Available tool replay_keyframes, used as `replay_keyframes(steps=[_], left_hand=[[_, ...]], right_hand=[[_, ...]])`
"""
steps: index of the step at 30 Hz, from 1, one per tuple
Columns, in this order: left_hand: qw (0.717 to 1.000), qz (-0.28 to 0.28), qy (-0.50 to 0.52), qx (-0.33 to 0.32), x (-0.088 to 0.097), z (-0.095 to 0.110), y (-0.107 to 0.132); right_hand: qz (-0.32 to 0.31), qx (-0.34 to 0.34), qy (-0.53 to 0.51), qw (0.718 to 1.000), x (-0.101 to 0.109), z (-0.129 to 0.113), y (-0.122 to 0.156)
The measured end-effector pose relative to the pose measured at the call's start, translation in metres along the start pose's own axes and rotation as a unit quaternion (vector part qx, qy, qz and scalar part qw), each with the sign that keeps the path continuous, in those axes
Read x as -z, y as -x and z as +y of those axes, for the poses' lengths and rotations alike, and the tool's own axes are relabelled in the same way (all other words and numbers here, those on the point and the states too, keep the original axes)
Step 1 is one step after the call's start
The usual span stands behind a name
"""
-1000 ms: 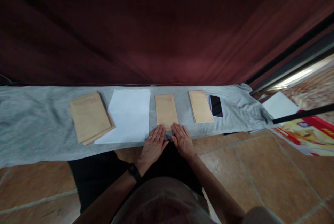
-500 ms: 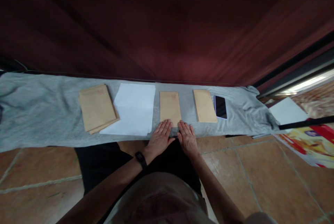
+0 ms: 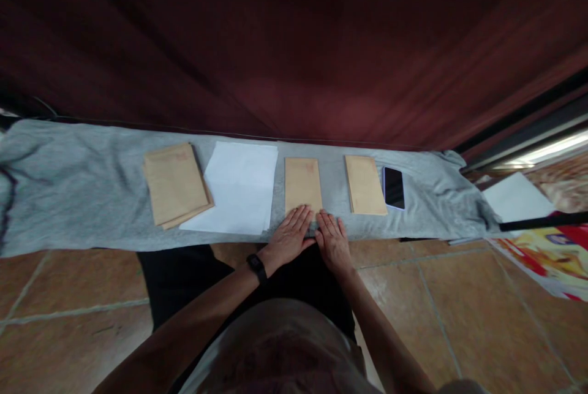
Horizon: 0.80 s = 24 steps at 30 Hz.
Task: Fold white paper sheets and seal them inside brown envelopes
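A brown paper envelope (image 3: 302,182) lies flat on the grey cloth before me, a faint reddish mark near its top right. My left hand (image 3: 293,231) rests palm down with its fingers stretched out over the envelope's near edge. Beside it, my right hand (image 3: 331,239) lies flat too, fingertips at the near right corner. Neither hand grasps anything. To the left are white paper sheets (image 3: 239,189) and a stack of brown envelopes (image 3: 177,185) that overlaps them. Right of the middle envelope lies a small pile of brown envelopes (image 3: 366,185).
A phone (image 3: 394,187) lies right of the small pile. Grey cloth (image 3: 92,198) covers the narrow surface, with a dark red curtain-like sheet (image 3: 294,45) behind. At the right are a white panel (image 3: 518,197) and a colourful printed box or bag (image 3: 551,256). Tiled floor (image 3: 413,296) shows below.
My left hand has slid a little rightward along the envelope's near edge, closer to my right hand. The whole view has shifted slightly; the papers and envelopes keep their places.
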<state>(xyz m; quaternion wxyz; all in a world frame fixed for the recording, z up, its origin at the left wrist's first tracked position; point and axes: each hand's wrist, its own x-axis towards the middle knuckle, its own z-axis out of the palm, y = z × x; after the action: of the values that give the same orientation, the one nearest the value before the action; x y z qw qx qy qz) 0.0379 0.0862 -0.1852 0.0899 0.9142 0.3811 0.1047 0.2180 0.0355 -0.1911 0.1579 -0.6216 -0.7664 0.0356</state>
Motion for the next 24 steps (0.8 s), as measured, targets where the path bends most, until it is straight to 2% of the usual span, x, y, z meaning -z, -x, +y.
replay_keyframes(steps=[7,13,16,24], left_hand=[[1.000,0.004,-0.011,0.013,0.003,-0.010,0.012],[0.998,0.023,-0.028,0.057,0.003,-0.012,0.022],[0.996,0.033,-0.037,0.078,0.005,-0.010,0.026],[0.991,0.051,-0.043,0.112,0.007,-0.009,0.035]], right_hand=[[0.014,-0.010,-0.005,1.000,0.000,-0.004,-0.001],[0.002,0.029,-0.021,0.999,0.001,-0.024,-0.006],[-0.008,0.027,-0.022,0.999,0.001,-0.032,-0.010],[-0.002,-0.012,-0.002,1.000,-0.001,-0.017,-0.010]])
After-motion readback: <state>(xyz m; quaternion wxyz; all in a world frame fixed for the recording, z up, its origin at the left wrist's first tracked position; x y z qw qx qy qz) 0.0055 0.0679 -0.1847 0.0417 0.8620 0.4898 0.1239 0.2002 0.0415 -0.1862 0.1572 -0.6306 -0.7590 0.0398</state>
